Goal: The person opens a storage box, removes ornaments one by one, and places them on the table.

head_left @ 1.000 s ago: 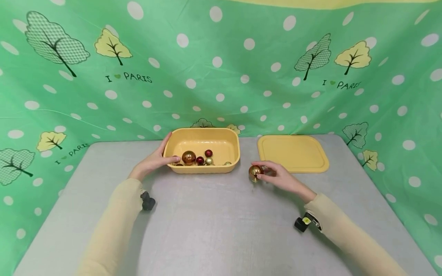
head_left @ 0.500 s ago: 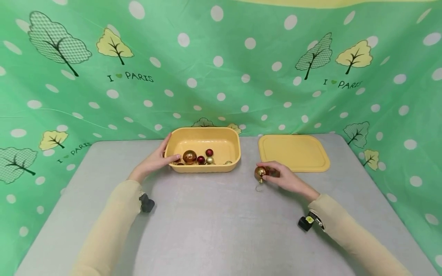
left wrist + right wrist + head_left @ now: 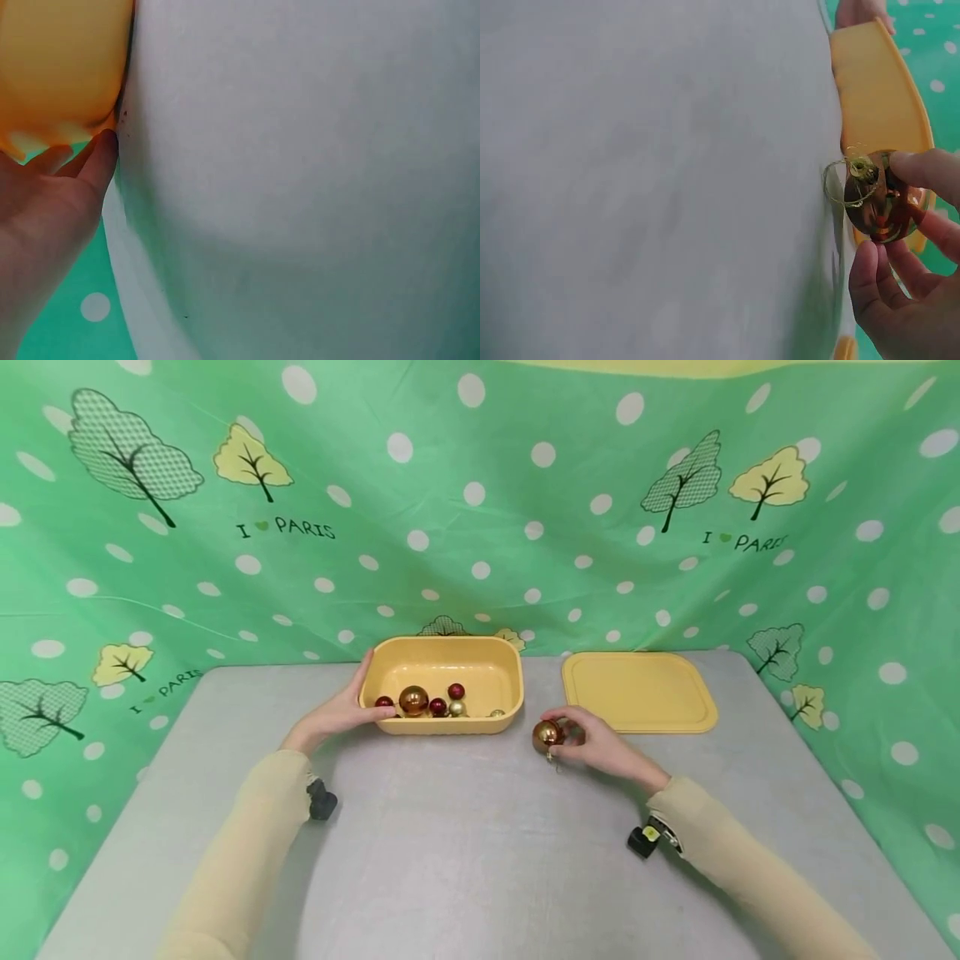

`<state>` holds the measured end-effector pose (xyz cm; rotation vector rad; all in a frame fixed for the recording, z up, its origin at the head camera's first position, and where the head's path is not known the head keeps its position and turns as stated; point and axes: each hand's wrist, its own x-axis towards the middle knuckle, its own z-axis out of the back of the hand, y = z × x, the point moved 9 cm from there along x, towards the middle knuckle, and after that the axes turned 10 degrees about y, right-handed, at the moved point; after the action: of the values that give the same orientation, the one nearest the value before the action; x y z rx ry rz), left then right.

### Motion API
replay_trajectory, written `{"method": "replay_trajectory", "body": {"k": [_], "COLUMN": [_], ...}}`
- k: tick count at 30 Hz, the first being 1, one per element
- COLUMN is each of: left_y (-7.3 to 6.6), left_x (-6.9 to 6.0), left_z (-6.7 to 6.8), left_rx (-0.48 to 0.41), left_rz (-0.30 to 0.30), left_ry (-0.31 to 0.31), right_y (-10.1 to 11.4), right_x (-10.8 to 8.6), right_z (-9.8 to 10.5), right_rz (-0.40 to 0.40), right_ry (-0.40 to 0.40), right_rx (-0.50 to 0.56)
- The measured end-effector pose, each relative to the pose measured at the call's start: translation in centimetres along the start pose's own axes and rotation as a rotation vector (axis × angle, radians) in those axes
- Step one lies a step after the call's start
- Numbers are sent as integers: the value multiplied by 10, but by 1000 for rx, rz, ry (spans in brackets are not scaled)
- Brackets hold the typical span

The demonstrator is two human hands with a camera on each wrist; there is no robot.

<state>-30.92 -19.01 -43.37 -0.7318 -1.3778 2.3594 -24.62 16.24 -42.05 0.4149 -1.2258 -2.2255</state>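
Note:
My left hand [image 3: 337, 712] grips the left end of a yellow plastic box [image 3: 450, 727], its thumb over the front rim and its fingers along the side. In the left wrist view the fingertips [image 3: 106, 139] touch the box's outer wall. Right of the box, my right hand [image 3: 600, 745] pinches a shiny copper-gold Christmas ball [image 3: 546, 739] between thumb and fingers. The ball's gold cap and looped hanging string [image 3: 829, 184] show in the right wrist view. Inside the box lie a large copper ball [image 3: 413, 700], dark red balls [image 3: 456, 691] and small gold balls [image 3: 457, 707].
A yellow lid [image 3: 641, 693] lies flat on the grey table [image 3: 465, 852], behind and right of my right hand. A green polka-dot cloth [image 3: 480, 510] hangs behind the table's back edge and round the sides.
My right hand, holding the ball, moved slightly right and then back left toward the box. The left hand keeps its grip, and a dark red ball beside its thumb shows more plainly.

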Motion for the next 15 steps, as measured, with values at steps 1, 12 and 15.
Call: {"method": "replay_trajectory", "body": {"k": [1,12,15], "left_y": [1,4,3], "left_x": [0,2,1], "left_z": [0,0,0], "left_rx": [-2,2,-10], "left_rz": [0,2,-1], "left_ry": [3,14,12], "right_y": [2,6,12], "right_x": [4,13,11], "right_z": [-2,-6,4], "right_rz": [2,-33,-21], "right_ry": [1,-37,-73], "right_rx": [5,31,47]}}
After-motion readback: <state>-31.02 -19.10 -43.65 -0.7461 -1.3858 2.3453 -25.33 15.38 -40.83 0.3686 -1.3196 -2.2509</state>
